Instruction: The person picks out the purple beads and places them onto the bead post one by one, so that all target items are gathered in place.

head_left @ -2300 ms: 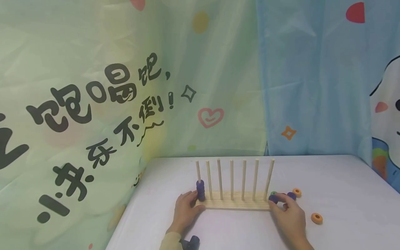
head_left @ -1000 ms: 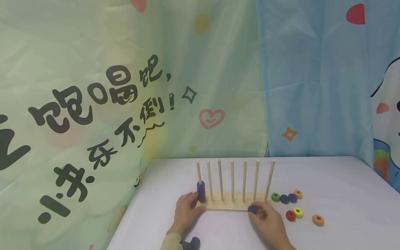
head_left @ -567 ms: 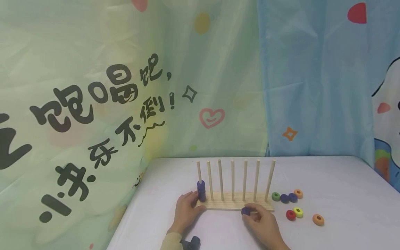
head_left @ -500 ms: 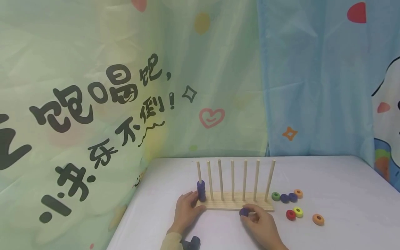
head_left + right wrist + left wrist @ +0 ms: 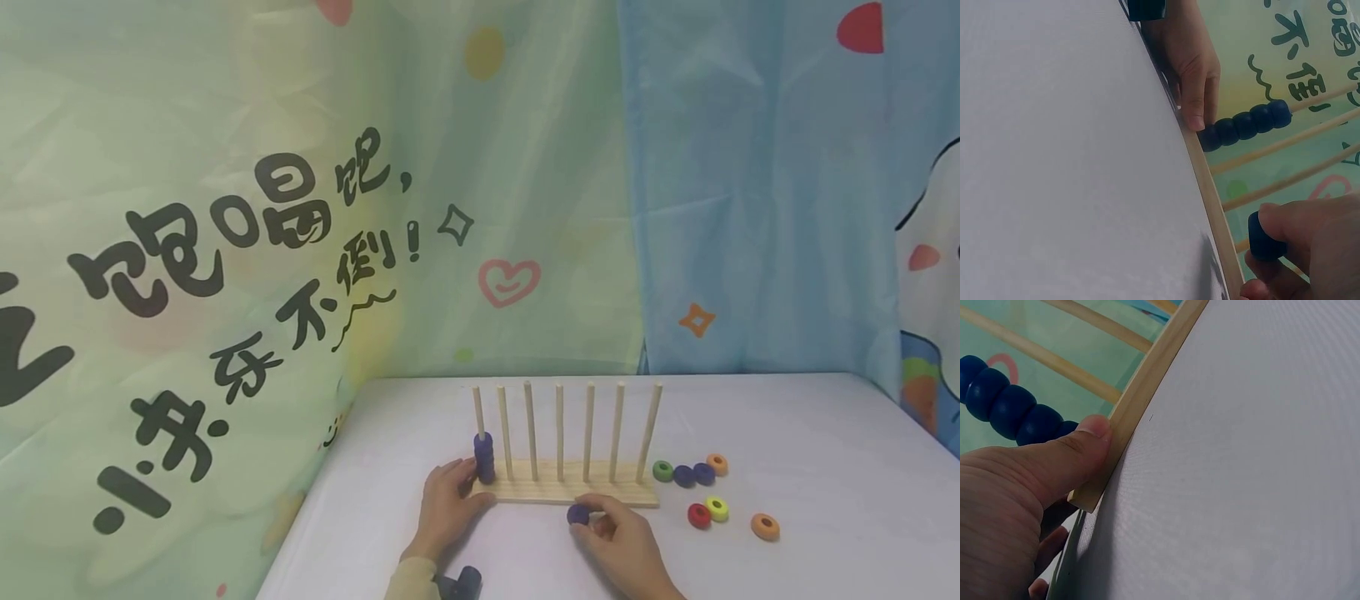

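A wooden peg rack (image 5: 570, 492) with several upright pegs stands on the table. Dark blue beads (image 5: 483, 458) are stacked on its leftmost peg. My left hand (image 5: 450, 504) grips the left end of the base, its thumb (image 5: 1085, 440) lying on the wood beside the lowest bead and its other fingers partly hidden behind. In front of the rack's middle, my right hand (image 5: 622, 537) pinches one dark blue bead (image 5: 1264, 237) between thumb and fingers. That bead is apart from the pegs.
Right of the rack lie loose beads: a green one (image 5: 663, 471), two dark blue ones (image 5: 693, 475), orange ones (image 5: 765, 527), a red one (image 5: 699, 516) and a yellow one (image 5: 717, 508). A printed curtain (image 5: 510, 208) hangs behind the table.
My right hand has picked up a dark blue bead from beside the rack's right end and carried it left along the rack's front. My left hand has kept its place on the base.
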Tool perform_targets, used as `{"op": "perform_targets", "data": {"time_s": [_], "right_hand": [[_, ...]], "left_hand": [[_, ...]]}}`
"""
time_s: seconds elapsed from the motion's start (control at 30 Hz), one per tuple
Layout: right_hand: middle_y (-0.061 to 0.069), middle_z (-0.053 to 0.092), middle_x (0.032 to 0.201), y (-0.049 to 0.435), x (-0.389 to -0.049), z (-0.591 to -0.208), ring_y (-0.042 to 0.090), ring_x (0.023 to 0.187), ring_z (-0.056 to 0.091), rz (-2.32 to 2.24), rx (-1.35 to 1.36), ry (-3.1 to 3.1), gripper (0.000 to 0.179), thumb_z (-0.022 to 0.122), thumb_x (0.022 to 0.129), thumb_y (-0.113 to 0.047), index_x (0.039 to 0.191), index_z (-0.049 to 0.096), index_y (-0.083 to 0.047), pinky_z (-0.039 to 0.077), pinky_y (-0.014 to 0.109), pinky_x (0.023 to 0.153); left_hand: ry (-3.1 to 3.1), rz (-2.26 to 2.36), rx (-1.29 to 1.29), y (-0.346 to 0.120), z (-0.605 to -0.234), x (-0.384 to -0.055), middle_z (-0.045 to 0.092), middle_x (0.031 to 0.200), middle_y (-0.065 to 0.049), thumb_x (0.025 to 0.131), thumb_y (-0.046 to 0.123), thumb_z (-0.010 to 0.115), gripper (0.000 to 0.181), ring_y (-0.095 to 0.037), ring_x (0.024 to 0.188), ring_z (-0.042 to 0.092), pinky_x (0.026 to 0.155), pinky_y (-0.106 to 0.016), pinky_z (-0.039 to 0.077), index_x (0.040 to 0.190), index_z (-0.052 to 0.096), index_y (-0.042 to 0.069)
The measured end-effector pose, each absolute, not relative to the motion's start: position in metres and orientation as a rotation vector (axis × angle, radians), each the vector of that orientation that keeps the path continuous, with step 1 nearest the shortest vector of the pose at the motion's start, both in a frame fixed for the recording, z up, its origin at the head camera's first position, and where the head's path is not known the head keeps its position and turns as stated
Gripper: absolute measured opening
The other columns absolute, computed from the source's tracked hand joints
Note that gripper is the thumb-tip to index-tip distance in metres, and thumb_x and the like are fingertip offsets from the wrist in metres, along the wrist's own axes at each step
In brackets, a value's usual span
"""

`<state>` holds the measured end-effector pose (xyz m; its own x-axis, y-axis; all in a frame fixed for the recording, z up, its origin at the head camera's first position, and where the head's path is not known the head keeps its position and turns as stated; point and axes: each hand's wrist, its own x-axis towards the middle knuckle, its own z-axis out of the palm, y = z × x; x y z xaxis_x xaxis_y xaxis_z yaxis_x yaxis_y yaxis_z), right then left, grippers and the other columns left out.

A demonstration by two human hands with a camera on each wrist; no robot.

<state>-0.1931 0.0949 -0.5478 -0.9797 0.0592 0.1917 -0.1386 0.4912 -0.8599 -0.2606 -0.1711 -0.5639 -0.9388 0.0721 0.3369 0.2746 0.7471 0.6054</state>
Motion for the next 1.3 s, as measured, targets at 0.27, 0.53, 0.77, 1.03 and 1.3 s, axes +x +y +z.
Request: {"op": "perform_targets", "data": {"time_s": [0.27, 0.53, 0.77, 1.03, 1.3], "right_hand": [[-0.008, 0.068, 0.092, 0.087, -0.192, -0.549, 0.004, 0.065, 0.053, 1.535, 0.076, -2.533, 0.034, 0.082, 0.075, -0.011, 0.106, 0.07, -0.018, 0.049, 0.02, 0.059], [-0.007, 0.07, 0.096, 0.083, -0.19, -0.551, 0.002, 0.069, 0.055, 1.544, 0.126, -2.526, 0.033, 0.082, 0.076, -0.012, 0.106, 0.07, -0.018, 0.051, 0.019, 0.063], [-0.007, 0.071, 0.097, 0.079, -0.193, -0.548, 0.002, 0.068, 0.056, 1.571, 0.152, -2.52, 0.032, 0.081, 0.077, -0.012, 0.106, 0.07, -0.02, 0.051, 0.019, 0.064], [-0.009, 0.07, 0.093, 0.07, -0.194, -0.535, 0.004, 0.066, 0.055, 1.547, 0.204, -2.475, 0.034, 0.081, 0.076, -0.005, 0.105, 0.071, -0.02, 0.05, 0.02, 0.06], [-0.011, 0.069, 0.093, 0.06, -0.197, -0.524, 0.003, 0.072, 0.057, 1.534, 0.291, -2.426, 0.033, 0.079, 0.077, -0.005, 0.107, 0.071, -0.017, 0.052, 0.019, 0.064]], "left_hand": [[-2.669, -0.985, -0.259, -0.172, -0.563, -0.261, 0.068, 0.121, -0.008, 0.075, 0.039, 0.081, 0.06, -0.032, 0.123, 0.054, 0.114, -0.056, 0.027, 0.124, 0.066, 0.009], [-2.672, -0.99, -0.255, -0.172, -0.562, -0.259, 0.068, 0.122, -0.009, 0.075, 0.039, 0.081, 0.061, -0.033, 0.124, 0.054, 0.115, -0.056, 0.027, 0.124, 0.065, 0.007], [-2.681, -1.015, -0.232, -0.171, -0.561, -0.257, 0.067, 0.124, -0.01, 0.075, 0.039, 0.081, 0.062, -0.033, 0.125, 0.053, 0.115, -0.056, 0.026, 0.125, 0.064, 0.007], [-2.661, -1.023, -0.258, -0.17, -0.561, -0.257, 0.067, 0.123, -0.01, 0.074, 0.039, 0.081, 0.061, -0.033, 0.124, 0.053, 0.114, -0.056, 0.027, 0.124, 0.065, 0.007], [-2.656, -0.987, -0.275, -0.171, -0.561, -0.259, 0.068, 0.123, -0.008, 0.074, 0.04, 0.081, 0.061, -0.033, 0.123, 0.054, 0.113, -0.056, 0.029, 0.124, 0.065, 0.007]]}}
